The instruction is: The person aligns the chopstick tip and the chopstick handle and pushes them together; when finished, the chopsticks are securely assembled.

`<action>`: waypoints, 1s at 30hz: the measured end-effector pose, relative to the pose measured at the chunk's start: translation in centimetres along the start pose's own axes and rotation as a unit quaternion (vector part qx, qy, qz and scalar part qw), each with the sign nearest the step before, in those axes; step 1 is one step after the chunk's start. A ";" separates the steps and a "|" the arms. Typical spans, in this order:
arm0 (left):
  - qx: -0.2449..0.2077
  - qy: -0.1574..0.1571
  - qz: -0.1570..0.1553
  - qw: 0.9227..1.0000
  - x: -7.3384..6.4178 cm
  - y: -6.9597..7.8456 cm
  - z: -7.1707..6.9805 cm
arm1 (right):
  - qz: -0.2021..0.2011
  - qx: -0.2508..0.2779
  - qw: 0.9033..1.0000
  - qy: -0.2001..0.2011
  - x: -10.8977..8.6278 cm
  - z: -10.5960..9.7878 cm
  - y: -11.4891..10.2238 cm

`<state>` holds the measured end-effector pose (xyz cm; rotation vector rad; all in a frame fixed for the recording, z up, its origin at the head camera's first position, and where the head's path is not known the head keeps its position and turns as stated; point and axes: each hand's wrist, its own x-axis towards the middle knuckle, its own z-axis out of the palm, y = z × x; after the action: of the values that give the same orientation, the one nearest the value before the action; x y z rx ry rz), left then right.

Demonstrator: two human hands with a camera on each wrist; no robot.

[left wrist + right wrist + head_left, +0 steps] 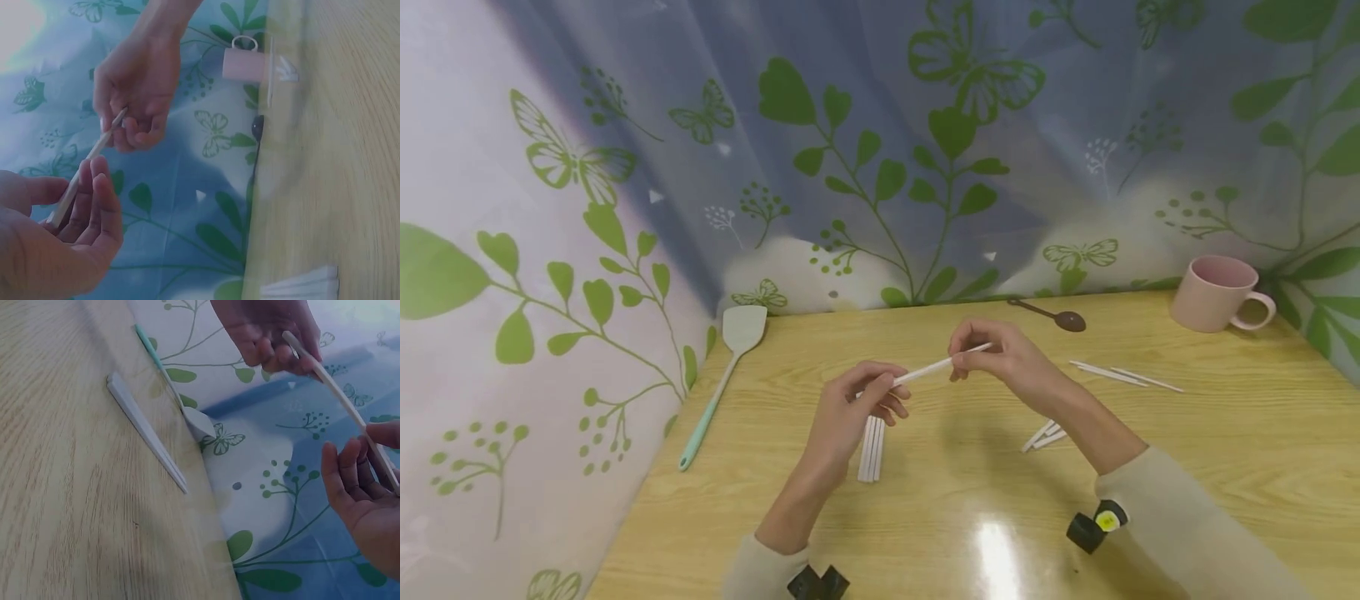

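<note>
Stick [922,372], slim and white, is pinched by left hand [852,410] and right hand [1006,360], just up above the yellow wood-grain table [910,542]

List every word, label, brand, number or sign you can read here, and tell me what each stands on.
None can be read in any view.
Yellow sticker on the black device by the right sleeve: too small and blurred to read.
Pink mug, spatula, spoon, held white stick: no lettering shows.
Curtain: leaves and butterflies, no words seen.
</note>
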<state>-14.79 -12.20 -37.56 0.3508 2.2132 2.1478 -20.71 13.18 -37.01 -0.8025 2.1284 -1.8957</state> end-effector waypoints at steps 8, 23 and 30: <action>0.010 0.006 -0.036 0.999 -1.0 -0.7 -1.8 | 0.039 0.039 0.997 0.049 1.4 0.1 1.3; 0.085 -0.086 -0.118 0.986 -2.9 -4.3 -2.2 | 0.086 0.068 0.991 0.070 3.5 1.6 4.9; 0.087 -0.129 -0.142 0.978 -3.7 -5.2 -2.3 | 0.121 0.055 0.989 0.060 3.7 2.5 6.7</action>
<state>-12.26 -15.23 -43.06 0.2800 2.1559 1.6719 -24.39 9.43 -43.11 -0.3963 2.0566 -1.9528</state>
